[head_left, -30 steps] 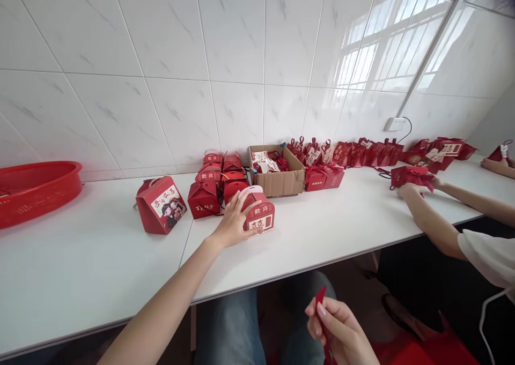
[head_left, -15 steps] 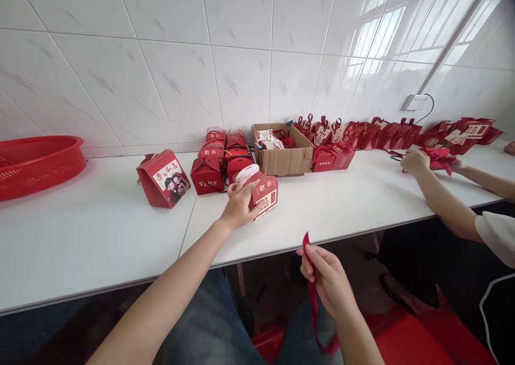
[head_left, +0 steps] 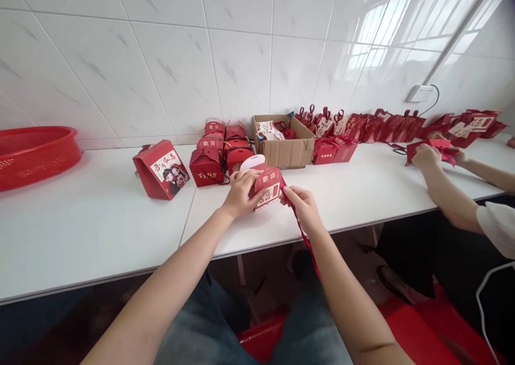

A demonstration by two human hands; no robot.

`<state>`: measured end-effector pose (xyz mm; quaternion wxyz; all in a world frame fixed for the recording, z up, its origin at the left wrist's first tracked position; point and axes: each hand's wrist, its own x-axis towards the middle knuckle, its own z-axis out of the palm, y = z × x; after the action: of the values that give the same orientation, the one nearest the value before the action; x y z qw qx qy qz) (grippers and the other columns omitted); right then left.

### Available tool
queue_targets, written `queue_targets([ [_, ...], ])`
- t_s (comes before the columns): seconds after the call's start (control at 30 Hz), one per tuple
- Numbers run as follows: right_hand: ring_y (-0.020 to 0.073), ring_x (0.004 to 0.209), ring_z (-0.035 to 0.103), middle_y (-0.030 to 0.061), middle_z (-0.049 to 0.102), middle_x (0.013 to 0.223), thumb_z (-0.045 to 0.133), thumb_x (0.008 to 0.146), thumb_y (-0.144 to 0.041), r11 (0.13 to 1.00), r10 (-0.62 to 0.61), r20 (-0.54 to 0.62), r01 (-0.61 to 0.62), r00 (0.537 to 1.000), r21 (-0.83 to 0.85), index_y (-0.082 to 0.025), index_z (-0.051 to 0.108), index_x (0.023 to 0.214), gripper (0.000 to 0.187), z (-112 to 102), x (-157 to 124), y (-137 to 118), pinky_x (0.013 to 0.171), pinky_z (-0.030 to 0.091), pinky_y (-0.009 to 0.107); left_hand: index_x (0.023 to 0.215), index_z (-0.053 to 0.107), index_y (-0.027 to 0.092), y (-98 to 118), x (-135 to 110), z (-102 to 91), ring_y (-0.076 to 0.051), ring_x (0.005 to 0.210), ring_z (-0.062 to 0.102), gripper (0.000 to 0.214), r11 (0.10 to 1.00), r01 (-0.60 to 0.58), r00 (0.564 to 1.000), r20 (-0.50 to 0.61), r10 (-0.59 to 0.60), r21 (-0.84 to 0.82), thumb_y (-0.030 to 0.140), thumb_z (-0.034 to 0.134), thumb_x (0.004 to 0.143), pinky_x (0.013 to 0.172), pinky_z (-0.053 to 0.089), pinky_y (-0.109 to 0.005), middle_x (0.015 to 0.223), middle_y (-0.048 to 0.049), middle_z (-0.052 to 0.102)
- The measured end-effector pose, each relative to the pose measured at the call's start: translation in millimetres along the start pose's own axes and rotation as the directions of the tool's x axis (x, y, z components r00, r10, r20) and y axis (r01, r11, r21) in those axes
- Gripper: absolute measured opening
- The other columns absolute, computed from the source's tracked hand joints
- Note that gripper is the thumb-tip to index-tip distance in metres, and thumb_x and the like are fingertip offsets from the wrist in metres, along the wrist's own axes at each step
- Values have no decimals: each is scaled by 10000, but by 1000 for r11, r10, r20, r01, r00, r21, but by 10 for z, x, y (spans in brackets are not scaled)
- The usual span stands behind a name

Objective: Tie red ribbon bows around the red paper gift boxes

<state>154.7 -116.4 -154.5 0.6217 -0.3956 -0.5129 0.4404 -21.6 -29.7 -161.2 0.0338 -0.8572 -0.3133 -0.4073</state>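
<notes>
My left hand [head_left: 242, 192] is closed around a small red gift box [head_left: 269, 180] with cream lettering, resting on the white table. Its rounded top flap stands up, and a pale inner flap [head_left: 252, 162] shows behind. Between the thumb and fingers of my right hand [head_left: 302, 207] is a dark red ribbon [head_left: 296, 219]. The ribbon's upper end is at the box's right side, and its tail hangs down over the table edge. Whether the ribbon passes into the box cannot be made out.
Left of the hands stand a larger red box [head_left: 161, 170] with a printed couple and a red plastic basket [head_left: 40, 158]. Behind are several small red boxes [head_left: 207, 166] and a cardboard carton [head_left: 286, 151]. At right, a co-worker's hands [head_left: 428, 156] handle a red box.
My right hand has risen from below the table edge to the box's right side, bringing the ribbon with it. My left hand still holds the box. The view has tilted slightly down.
</notes>
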Motion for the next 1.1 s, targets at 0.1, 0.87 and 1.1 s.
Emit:
queue_targets([
  [0.1, 136, 627, 481, -1, 545, 607, 597, 797, -395, 994, 31, 64, -38, 997, 100, -182, 593, 564, 316, 63, 193, -66, 676, 389, 276, 1148, 550, 187, -8, -26, -34, -262, 1137, 532, 388, 1000, -18, 999, 29, 17, 14, 450, 525, 864, 965, 281, -403, 1140, -92, 652],
  [0.87, 155, 632, 547, 37, 661, 678, 646, 741, -513, 974, 225, 118, -222, 967, -36, -158, 687, 683, 362, 159, 529, -120, 641, 412, 290, 1321, 476, 224, -17, -86, -122, -262, 1276, 408, 437, 1000, 19, 984, 176, -15, -20, 385, 399, 922, 1002, 227, -425, 1345, -90, 547],
  [1.1, 162, 622, 500, 17, 553, 606, 669, 700, -560, 941, -59, -129, 12, 990, -338, -175, 613, 534, 423, 184, 616, 56, 637, 386, 305, 1273, 557, 274, -2, -94, -185, -244, 1316, 348, 467, 981, 123, 969, 231, -85, -153, 383, 209, 981, 1010, 215, -452, 1358, -53, 540],
])
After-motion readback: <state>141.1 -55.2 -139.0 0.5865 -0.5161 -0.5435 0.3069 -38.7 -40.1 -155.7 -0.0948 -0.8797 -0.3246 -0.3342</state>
